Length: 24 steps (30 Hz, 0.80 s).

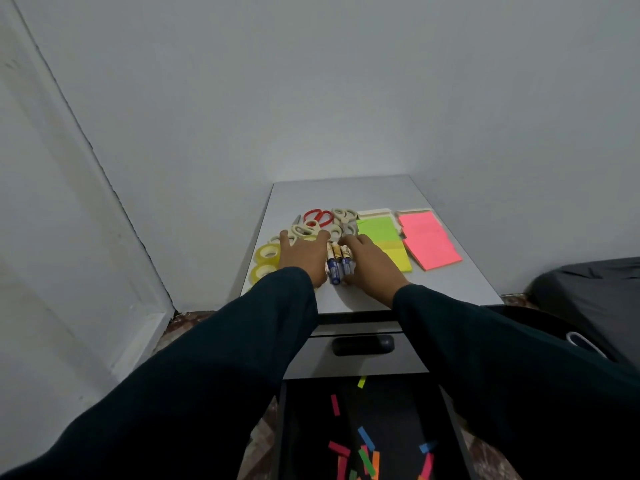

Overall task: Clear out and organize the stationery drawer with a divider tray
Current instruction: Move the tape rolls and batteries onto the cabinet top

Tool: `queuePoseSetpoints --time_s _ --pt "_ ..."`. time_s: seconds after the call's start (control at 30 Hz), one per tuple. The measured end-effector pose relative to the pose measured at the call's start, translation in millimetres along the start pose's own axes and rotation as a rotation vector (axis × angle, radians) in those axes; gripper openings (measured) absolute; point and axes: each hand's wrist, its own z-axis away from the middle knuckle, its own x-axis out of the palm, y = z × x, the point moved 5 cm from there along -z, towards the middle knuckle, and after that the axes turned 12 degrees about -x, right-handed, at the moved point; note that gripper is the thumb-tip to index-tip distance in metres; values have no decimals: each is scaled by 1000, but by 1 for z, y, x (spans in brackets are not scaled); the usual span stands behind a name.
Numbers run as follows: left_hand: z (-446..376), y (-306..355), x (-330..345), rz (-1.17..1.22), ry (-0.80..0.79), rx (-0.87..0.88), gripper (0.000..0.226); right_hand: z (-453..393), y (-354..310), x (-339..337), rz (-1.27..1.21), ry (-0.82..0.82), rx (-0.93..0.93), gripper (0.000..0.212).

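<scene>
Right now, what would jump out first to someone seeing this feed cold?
The neon pink sticky notes and green and yellow sticky notes glow at the cabinet top's right. At its middle, the left hand and right hand flank a cluster of batteries. Below, bright paper strips litter the open dark drawer.

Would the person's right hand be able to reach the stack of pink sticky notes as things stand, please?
Probably yes: the right hand rests by the batteries, and only flat green and yellow sticky notes separate it from the pink sticky notes.
</scene>
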Motion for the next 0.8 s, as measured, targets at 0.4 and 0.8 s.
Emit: queuePoseSetpoints --time_s 0.4,0.8 --pt "72 -7 -21 251 89 107 32 61 -16 -21 32 -101 -10 52" --pt "171 -1 26 240 -79 208 28 150 -24 3 109 -247 -58 30"
